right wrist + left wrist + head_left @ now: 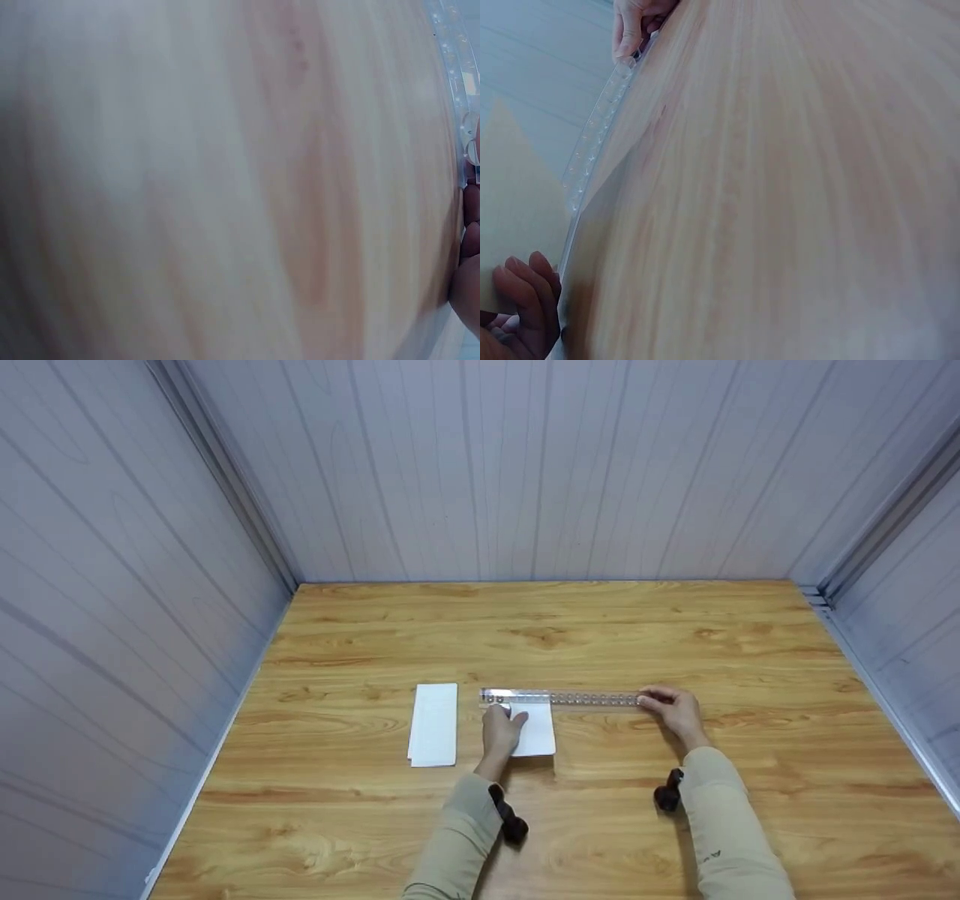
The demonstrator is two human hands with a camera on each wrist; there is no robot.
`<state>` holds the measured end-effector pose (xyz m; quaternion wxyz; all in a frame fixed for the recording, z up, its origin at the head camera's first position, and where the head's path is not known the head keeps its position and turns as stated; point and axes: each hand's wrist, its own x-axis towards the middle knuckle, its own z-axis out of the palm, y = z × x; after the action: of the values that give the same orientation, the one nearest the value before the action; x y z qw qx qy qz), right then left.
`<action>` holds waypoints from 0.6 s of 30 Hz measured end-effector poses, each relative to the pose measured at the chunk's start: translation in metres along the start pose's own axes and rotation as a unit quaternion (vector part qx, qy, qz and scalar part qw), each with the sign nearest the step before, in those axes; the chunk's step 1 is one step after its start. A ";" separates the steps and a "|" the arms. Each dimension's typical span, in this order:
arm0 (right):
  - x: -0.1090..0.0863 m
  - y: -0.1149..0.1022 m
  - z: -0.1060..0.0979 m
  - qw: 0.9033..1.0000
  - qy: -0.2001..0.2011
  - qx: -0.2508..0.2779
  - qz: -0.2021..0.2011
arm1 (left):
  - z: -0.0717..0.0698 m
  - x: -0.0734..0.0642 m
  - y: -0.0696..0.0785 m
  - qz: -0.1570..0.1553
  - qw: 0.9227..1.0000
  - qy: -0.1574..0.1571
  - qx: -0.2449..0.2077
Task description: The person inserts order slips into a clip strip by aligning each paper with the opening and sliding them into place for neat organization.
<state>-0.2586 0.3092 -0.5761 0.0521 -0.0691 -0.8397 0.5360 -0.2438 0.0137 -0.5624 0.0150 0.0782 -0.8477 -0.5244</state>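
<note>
A clear plastic ruler with a row of round marks or holes lies crosswise in the head view. My right hand pinches its right end between thumb and fingers. A sheet of white paper is held by my left hand, with the thumb over its left side. The paper's top edge meets the ruler's left half, and a shadow shows under its lower edge. In the left wrist view, curled fingers lie against the paper. The right wrist view catches only part of the right fingers at the ruler's end.
A small stack of white papers lies on the wooden table, left of my left hand. Pale panel walls rise behind the table and at both sides. A dark wrist mount is strapped to each sleeve.
</note>
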 end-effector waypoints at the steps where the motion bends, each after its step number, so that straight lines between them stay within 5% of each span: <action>1: 0.000 0.000 0.000 1.000 -0.001 0.007 0.000 | 0.000 0.000 0.000 0.003 1.000 0.000 0.001; 18: 0.000 -0.003 0.001 1.000 0.011 -0.010 -0.020 | 0.004 -0.003 0.003 0.017 1.000 -0.002 0.000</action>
<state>-0.2590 0.3074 -0.5741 0.0717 -0.0590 -0.8458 0.5253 -0.2420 0.0189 -0.5613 0.0225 0.0632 -0.8491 -0.5239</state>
